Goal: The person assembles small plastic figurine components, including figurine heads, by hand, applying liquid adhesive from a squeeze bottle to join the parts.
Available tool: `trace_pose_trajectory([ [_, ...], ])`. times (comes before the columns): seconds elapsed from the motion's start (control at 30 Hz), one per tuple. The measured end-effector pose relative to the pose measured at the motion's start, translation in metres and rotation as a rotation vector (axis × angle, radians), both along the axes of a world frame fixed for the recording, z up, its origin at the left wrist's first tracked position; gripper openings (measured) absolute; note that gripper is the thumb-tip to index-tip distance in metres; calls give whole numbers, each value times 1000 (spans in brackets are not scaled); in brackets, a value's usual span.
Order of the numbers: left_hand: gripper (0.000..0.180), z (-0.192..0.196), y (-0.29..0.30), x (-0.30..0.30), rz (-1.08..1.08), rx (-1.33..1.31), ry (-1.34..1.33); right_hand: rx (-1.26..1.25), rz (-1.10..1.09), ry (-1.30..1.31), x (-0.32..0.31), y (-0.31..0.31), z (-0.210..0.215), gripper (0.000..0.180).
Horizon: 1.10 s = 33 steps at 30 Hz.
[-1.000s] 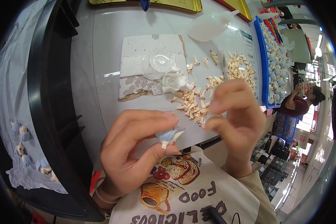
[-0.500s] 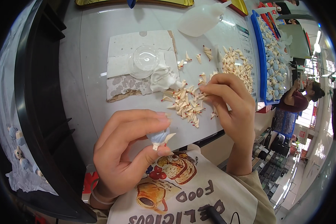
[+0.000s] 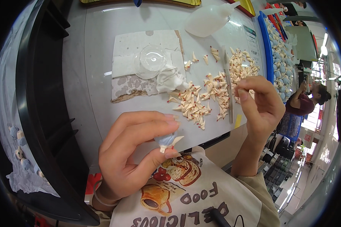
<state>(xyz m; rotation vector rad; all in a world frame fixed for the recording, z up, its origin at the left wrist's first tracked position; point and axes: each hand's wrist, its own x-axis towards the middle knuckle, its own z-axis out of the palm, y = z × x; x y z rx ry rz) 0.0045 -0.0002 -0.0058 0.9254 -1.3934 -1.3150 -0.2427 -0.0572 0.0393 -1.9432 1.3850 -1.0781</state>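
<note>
Between thumb and fingers, my left hand [image 3: 134, 147] grips a small figurine [image 3: 166, 140] with a pale blue rounded body and a cream end. A cream pointed piece with a red spot sticks out from its side. My right hand [image 3: 263, 106] is raised over the right-hand heap of small pieces [image 3: 243, 62], thumb and forefinger pinched together; whatever they hold, if anything, is too small to make out. More cream cone-shaped pieces with red tips [image 3: 193, 104] lie loose on the white table, left of a thin metal strip [image 3: 228, 81].
A worn white board [image 3: 125, 43] carries a clear round dish [image 3: 149, 62] and a crumpled white cloth [image 3: 170, 78]. Behind lies a translucent squeeze bottle [image 3: 206, 20]. A blue tray [image 3: 267, 49] of blue-and-cream figurines stands right; a black shelf [image 3: 38, 94] borders the left.
My right hand has moved right, off the loose pieces, uncovering the metal strip and more pieces. My left hand still holds the figurine, and the view has shifted slightly.
</note>
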Motion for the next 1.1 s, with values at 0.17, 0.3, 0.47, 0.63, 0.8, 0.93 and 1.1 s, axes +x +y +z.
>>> trace_pose_trajectory([
  [0.17, 33, 2, -2, -1, -15, -26, -18, 141, 39, -296, -5, 2, 3, 19],
  [0.3, 33, 11, 3, -8, 105, 138, 75, 269, 240, -424, -1, -4, 2, 24],
  [0.47, 34, 6, 3, -5, 79, 112, 104, 278, 256, -383, 7, -9, 6, 22],
  [0.63, 35, 8, 6, -8, 60, 248, 328, 166, 311, -265, 16, -19, 6, 21],
  [0.8, 33, 12, 1, -9, 93, 346, 386, 87, 220, -261, 33, -35, 4, 16],
  [0.93, 33, 8, -11, 0, -78, -53, -22, -48, 267, -46, 50, -44, 6, 20],
  [1.1, 36, 4, -1, -4, -21, 89, 149, -173, 342, 123, 75, -53, 3, 23],
])
